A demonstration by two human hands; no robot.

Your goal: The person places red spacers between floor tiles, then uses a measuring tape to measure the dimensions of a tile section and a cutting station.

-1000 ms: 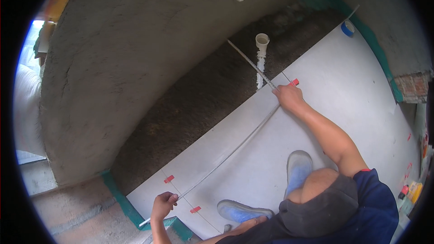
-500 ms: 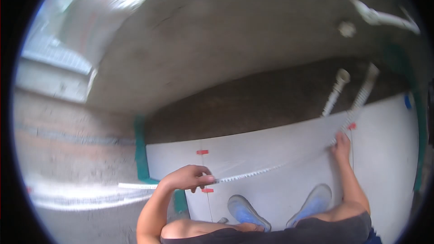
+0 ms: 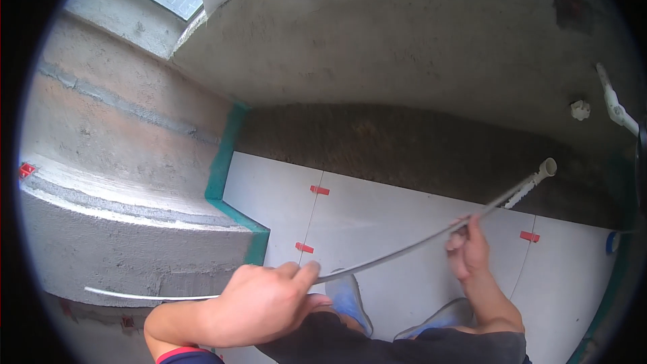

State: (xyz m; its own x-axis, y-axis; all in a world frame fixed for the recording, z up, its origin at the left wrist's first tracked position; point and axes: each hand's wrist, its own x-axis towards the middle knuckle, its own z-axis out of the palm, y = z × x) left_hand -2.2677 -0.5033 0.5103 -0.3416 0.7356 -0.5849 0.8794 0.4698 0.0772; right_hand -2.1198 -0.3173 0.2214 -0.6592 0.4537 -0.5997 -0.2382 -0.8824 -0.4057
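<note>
1. My left hand [image 3: 263, 303] is closed around a long thin strip [image 3: 391, 255], the strip coming out on both sides of the fist; its pale tail runs off to the left of that hand.
2. My right hand [image 3: 470, 249], farther forward and to the right, pinches the same strip between thumb and fingers. The strip bows gently from one hand to the other.
3. Below the strip, between my hands and nearer my body, are my blue-and-grey left shoe [image 3: 349, 303] and right shoe [image 3: 438, 320].
4. Under both hands spread large white tiles [image 3: 384, 209]. Two red clips sit on a joint beyond my left hand, a near clip [image 3: 304, 248] and a far clip [image 3: 320, 190]; a third clip [image 3: 530, 236] lies right of my right hand.
5. Ahead and right of my right hand, an open pipe [image 3: 548, 166] rises from dark ground [image 3: 377, 135]. The strip reaches toward it; I cannot tell whether they touch.
6. Farthest from both hands stands a grey wall [image 3: 377, 54].
</note>
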